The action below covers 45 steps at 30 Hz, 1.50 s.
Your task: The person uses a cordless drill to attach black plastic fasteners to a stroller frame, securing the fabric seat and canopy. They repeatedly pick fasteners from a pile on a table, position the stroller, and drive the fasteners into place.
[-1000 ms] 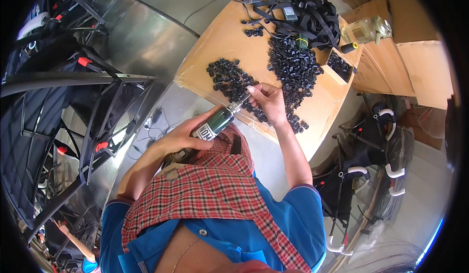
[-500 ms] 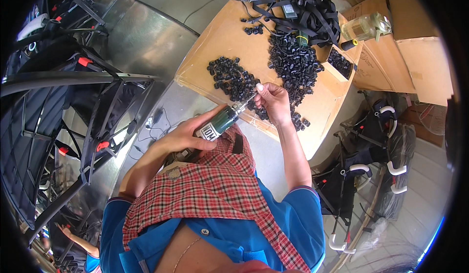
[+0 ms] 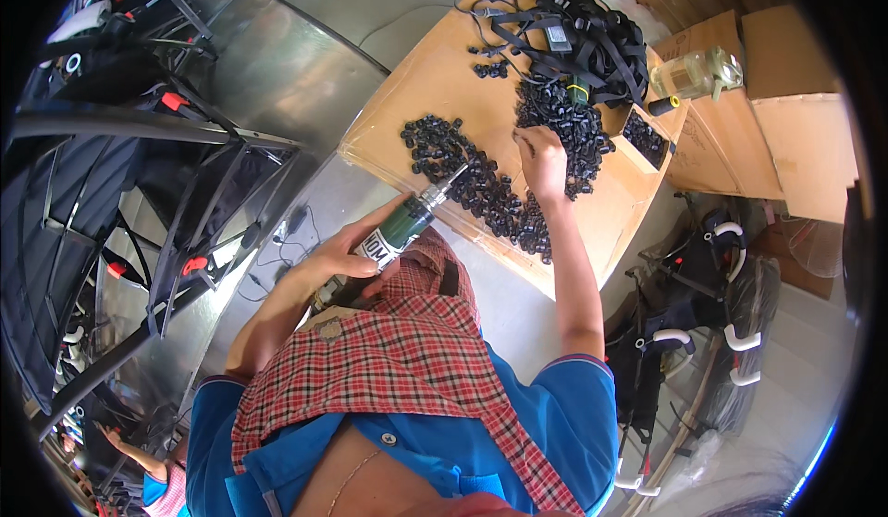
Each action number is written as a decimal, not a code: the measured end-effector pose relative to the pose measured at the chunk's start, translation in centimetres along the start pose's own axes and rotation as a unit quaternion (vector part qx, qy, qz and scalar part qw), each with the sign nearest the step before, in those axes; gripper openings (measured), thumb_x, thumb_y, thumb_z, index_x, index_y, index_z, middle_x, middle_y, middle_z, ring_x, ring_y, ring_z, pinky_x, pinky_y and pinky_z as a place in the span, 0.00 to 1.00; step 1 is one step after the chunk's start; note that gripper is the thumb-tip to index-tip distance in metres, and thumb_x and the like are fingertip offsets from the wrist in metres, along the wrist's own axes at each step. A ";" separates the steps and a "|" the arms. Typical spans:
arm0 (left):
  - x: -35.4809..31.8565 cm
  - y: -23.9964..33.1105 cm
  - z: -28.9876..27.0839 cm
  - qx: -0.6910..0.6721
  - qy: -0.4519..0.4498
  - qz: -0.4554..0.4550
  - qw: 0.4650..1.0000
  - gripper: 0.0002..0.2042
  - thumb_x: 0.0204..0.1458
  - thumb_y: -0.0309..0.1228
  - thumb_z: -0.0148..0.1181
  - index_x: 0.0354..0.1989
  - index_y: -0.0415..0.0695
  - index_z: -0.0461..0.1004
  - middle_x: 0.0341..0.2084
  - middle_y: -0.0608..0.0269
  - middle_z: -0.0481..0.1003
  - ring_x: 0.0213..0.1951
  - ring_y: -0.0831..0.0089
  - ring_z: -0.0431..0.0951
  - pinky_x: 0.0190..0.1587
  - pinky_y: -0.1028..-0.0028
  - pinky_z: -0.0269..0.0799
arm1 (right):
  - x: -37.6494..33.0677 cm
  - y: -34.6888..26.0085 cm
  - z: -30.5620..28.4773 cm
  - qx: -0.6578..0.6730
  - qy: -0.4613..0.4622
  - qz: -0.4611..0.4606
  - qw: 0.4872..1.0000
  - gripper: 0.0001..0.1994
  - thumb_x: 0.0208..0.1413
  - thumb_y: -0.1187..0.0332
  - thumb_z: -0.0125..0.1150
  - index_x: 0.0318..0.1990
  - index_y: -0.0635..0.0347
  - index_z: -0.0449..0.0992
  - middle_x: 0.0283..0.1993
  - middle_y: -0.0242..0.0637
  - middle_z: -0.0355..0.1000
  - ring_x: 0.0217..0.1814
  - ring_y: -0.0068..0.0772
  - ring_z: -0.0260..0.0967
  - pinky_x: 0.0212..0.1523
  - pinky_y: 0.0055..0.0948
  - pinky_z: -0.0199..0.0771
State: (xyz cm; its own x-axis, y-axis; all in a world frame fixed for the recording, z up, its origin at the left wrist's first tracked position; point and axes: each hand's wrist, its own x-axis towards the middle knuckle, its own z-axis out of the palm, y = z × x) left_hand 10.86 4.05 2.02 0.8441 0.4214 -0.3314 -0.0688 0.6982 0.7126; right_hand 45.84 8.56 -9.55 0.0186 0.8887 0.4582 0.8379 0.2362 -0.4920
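Left fingers clasp a green cylindrical screwdriver; right fingers, pressed together, contents unclear, above small black pieces, tangled black straps beyond, open tan box rightward.

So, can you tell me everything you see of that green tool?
The tool has a dark green, rounded body, seemingly plastic, with a white label, and a stepped, silver, metallic-looking nose ending in a thin, straight bit. The left hand wraps around the body, hiding part of it. It points toward the picture's upper right. Whether the tip touches the small black parts, or whether it is running, I can't tell.
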 end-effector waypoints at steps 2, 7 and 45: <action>-0.5 -0.1 -0.4 0.005 0.008 0.018 1.000 0.55 0.39 0.48 0.69 0.73 0.48 0.37 0.22 0.59 0.72 0.18 0.74 0.72 0.21 0.77 0.66 | -0.2 2.0 1.1 -0.098 -0.061 -0.029 0.993 0.09 0.46 0.81 0.57 0.36 0.65 0.79 0.37 0.39 0.74 0.41 0.44 0.70 0.44 0.33 0.73; -2.4 -0.2 -0.1 0.005 0.055 0.050 0.997 0.56 0.39 0.48 0.69 0.73 0.47 0.37 0.21 0.58 0.71 0.18 0.74 0.71 0.21 0.77 0.66 | 0.6 3.6 1.7 -0.142 -0.111 -0.096 0.979 0.11 0.43 0.79 0.58 0.37 0.63 0.78 0.34 0.41 0.71 0.39 0.43 0.69 0.43 0.36 0.72; -34.6 -8.5 0.9 -0.134 0.260 0.468 0.834 0.58 0.36 0.26 0.74 0.73 0.56 0.35 0.26 0.52 0.69 0.22 0.69 0.74 0.20 0.74 0.71 | 6.7 -53.8 10.5 0.523 -0.294 -0.342 0.724 0.20 0.55 0.79 0.60 0.57 0.65 0.71 0.41 0.44 0.75 0.37 0.29 0.73 0.43 0.26 0.74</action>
State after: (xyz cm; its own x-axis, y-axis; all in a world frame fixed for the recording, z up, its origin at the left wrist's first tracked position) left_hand -17.30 -17.00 8.00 0.0142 0.9997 0.0198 -0.7440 -0.0027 0.6681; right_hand -4.87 5.92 12.17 -0.6979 0.3645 0.6165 -0.3346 0.5951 -0.7307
